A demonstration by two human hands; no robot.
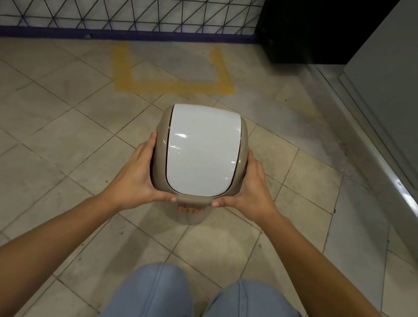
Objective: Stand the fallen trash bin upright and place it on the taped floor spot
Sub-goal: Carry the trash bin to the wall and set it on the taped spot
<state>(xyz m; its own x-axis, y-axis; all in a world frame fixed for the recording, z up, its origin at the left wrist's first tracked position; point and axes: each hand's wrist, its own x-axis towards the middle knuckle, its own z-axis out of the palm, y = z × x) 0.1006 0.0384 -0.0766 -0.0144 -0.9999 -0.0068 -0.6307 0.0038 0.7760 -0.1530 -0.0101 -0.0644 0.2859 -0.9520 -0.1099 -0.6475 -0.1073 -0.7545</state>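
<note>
Trash bin (199, 156) upright, white lid facing up, long axis vertical.
Left hand (138, 171) and right hand (250, 188) fingers clasp its sides; yellow tape outline (171, 79) at 12 o'clock.

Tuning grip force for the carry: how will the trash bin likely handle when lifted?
The trash bin is probably rigid and light: the left hand and right hand hold it by its sides alone. Its glossy white lid looks slippery and may swing if pressed. Narrower below, it could tip.

bin body (190, 215) mostly hidden under lid (200, 154)
</note>
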